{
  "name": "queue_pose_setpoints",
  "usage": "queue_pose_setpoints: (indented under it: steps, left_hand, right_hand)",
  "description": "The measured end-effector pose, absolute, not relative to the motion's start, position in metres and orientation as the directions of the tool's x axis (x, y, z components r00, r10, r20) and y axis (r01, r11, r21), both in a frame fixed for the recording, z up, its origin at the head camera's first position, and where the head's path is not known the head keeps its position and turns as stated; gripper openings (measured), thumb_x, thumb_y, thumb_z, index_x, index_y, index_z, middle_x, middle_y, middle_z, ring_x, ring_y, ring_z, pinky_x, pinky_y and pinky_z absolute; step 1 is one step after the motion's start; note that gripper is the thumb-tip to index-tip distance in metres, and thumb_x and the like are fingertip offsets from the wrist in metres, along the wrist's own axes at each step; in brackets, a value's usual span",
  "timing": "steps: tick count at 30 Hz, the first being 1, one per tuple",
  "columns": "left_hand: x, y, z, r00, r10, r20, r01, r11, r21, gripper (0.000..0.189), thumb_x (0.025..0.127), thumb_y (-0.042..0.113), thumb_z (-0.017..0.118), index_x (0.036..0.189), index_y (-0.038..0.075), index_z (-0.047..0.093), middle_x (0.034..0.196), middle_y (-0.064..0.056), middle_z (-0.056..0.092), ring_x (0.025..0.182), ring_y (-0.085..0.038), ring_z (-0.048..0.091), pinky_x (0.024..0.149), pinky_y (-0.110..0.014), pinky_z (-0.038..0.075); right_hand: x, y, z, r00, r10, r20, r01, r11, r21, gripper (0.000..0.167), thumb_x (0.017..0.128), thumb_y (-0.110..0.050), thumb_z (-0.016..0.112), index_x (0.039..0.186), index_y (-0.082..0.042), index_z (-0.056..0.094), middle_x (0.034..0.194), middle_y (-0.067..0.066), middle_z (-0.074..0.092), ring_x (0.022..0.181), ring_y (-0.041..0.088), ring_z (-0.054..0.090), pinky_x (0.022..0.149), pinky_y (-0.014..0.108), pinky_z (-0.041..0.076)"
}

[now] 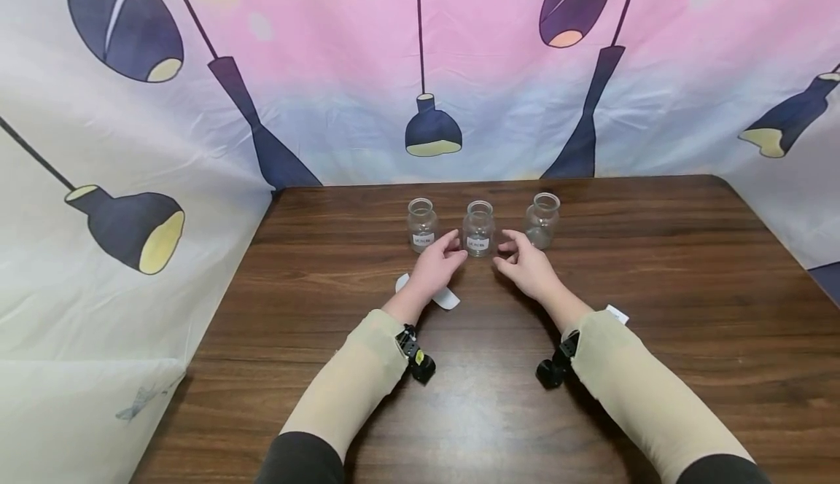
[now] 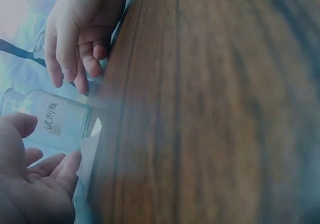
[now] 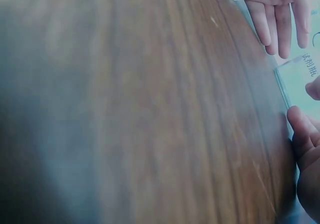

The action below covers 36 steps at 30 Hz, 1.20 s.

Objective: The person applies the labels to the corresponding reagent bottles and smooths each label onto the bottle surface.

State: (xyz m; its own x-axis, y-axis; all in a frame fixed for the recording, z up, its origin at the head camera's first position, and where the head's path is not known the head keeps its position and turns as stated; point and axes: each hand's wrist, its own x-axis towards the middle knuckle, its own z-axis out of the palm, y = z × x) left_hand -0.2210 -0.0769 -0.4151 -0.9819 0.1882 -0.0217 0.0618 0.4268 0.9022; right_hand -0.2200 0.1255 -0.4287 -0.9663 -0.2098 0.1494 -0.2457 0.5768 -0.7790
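Observation:
Three clear glass jars stand in a row at the back of the table: a labelled left jar, a labelled middle jar and a right jar with no label showing. My left hand is spread loosely in front of the gap between the left and middle jars. On the other side of the middle jar, my right hand has its fingers loosely bent, overlapping the foot of the right jar. Both wrist views show the labelled glass jar between the hands, its label bearing handwritten characters.
A white paper strip lies on the table under my left wrist. A small white piece shows beside the right sleeve. Behind the brown wooden table hangs a printed cloth with lamp pictures.

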Motion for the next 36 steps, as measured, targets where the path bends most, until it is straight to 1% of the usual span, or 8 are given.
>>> queue_pose_setpoints:
  steps: [8,15,19,23,31,36]
  left_hand:
    - [-0.216,-0.08,-0.413,-0.981,0.192,-0.004,0.073,0.393,0.917,0.054,0.093,0.017,0.058,0.142,0.005,0.038,0.131,-0.013,0.054,0.113,-0.022,0.057,0.094,-0.032,0.044]
    - [-0.212,-0.084,-0.414,-0.978,0.207,0.005,0.086,0.387,0.918,0.055,0.092,0.016,0.059,0.142,0.004,0.038,0.129,-0.015,0.055,0.112,-0.024,0.057,0.093,-0.033,0.045]
    - [-0.21,-0.086,-0.414,-0.978,0.207,0.012,0.092,0.381,0.92,0.055,0.092,0.017,0.059,0.142,0.004,0.039,0.129,-0.015,0.055,0.111,-0.024,0.058,0.093,-0.033,0.045]
    - [-0.208,-0.088,-0.415,-0.978,0.208,0.014,0.093,0.373,0.923,0.055,0.092,0.015,0.059,0.142,0.005,0.039,0.128,-0.015,0.056,0.111,-0.024,0.058,0.093,-0.033,0.045]
    - [-0.206,-0.092,-0.416,-0.976,0.218,0.007,0.089,0.37,0.925,0.056,0.092,0.018,0.059,0.143,0.006,0.038,0.129,-0.015,0.055,0.11,-0.023,0.058,0.091,-0.033,0.046]
    - [-0.206,-0.094,-0.416,-0.976,0.219,0.008,0.09,0.367,0.926,0.056,0.092,0.017,0.06,0.142,0.006,0.039,0.129,-0.015,0.055,0.109,-0.023,0.059,0.09,-0.033,0.047]
  right_hand:
    - [-0.215,0.136,-0.428,-0.95,-0.285,0.13,-0.282,0.593,-0.754,0.056,0.089,-0.018,0.062,0.138,-0.003,0.039,0.115,0.014,0.062,0.084,0.02,0.06,0.069,0.033,0.047]
    - [-0.206,0.141,-0.423,-0.941,-0.314,0.126,-0.298,0.595,-0.747,0.056,0.09,-0.021,0.062,0.138,-0.005,0.039,0.115,0.013,0.063,0.08,0.016,0.06,0.068,0.032,0.046]
    - [-0.202,0.149,-0.423,-0.936,-0.318,0.149,-0.318,0.59,-0.742,0.056,0.09,-0.024,0.062,0.138,-0.005,0.039,0.114,0.012,0.063,0.08,0.014,0.06,0.067,0.031,0.045]
    - [-0.198,0.159,-0.422,-0.933,-0.312,0.178,-0.337,0.588,-0.735,0.056,0.089,-0.024,0.062,0.137,-0.004,0.04,0.112,0.013,0.064,0.079,0.014,0.059,0.063,0.028,0.044]
    - [-0.191,0.187,-0.417,-0.949,-0.292,0.122,-0.287,0.631,-0.721,0.054,0.091,-0.023,0.063,0.137,-0.007,0.041,0.113,0.011,0.063,0.083,0.018,0.059,0.06,0.029,0.046]
    - [-0.185,0.206,-0.415,-0.951,-0.286,0.12,-0.287,0.668,-0.687,0.051,0.091,-0.024,0.062,0.136,-0.006,0.044,0.111,0.01,0.064,0.084,0.019,0.059,0.06,0.03,0.045]
